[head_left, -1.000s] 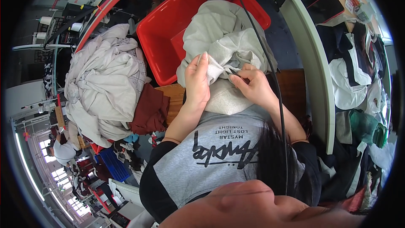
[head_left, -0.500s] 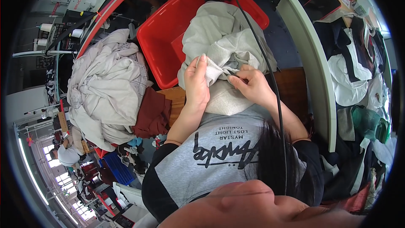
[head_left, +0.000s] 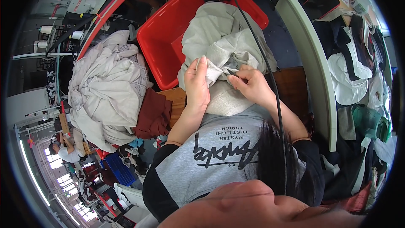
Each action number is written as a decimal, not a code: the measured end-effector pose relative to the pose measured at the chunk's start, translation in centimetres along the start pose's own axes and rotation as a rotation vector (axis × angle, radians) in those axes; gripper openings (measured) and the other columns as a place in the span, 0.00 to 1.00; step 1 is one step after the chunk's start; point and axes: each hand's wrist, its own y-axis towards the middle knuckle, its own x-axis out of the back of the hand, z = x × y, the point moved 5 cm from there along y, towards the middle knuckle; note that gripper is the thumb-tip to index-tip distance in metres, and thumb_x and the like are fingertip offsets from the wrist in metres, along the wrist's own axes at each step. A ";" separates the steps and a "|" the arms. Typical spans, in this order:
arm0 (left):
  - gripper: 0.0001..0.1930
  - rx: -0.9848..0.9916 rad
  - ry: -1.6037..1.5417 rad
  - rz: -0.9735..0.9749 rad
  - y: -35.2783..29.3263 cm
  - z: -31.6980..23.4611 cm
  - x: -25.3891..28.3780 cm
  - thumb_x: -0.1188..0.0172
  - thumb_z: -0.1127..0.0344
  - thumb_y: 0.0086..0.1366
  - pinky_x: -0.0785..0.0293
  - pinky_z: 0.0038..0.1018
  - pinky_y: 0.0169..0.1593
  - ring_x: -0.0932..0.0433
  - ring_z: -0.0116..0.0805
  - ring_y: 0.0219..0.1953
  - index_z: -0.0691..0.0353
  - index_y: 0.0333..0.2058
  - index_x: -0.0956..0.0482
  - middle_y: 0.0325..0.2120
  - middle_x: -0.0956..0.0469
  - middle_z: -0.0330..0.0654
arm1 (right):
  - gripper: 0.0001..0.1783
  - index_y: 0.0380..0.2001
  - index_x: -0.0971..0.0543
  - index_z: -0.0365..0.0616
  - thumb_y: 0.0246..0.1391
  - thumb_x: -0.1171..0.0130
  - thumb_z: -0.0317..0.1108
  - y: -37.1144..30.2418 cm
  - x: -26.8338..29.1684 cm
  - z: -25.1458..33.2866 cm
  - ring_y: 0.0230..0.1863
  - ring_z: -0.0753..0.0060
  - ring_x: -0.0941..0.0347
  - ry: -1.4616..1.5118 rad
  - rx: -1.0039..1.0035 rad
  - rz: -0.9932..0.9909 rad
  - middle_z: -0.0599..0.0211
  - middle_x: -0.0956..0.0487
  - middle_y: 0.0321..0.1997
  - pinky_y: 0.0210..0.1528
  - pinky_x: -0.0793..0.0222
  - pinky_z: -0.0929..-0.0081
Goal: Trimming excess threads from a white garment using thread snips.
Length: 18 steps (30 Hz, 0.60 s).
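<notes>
A light grey-beige cloth (head_left: pixel 211 25), bunched and folded, lies over my lap and legs. My left hand (head_left: pixel 197 85) is closed on a fold of it, thumb upward, with the gathered edge stretched toward the right. Close beside that fold, my right hand (head_left: pixel 254 86) has thumb and fingers pinched together at the cloth's twisted edge. Something small and dark shows between those right fingertips, too little of it to name. Both hands are above my lap, a short gap apart.
A red plastic tub (head_left: pixel 162 44) stands beyond the cloth. At left are a large heap of pale cloth (head_left: pixel 107 88) and dark red cloth (head_left: pixel 152 114). A black cable (head_left: pixel 270 65) crosses near my right forearm, beside a pale table edge (head_left: pixel 314 55). Another person (head_left: pixel 69 152) is far left.
My hands and the cloth hold almost the same place. The person in the far left background has shifted, with arms now raised.
</notes>
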 end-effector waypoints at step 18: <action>0.11 -0.191 -0.127 0.058 1.8 -2.2 7.1 0.49 0.63 0.72 0.24 0.35 0.47 0.22 0.30 0.32 0.62 0.32 0.27 0.29 0.27 0.36 | 0.25 0.19 0.27 0.45 0.67 0.51 0.47 0.4 -0.5 -1.3 0.08 0.87 0.49 0.683 -0.305 -0.016 0.80 0.38 0.10 0.27 0.35 0.81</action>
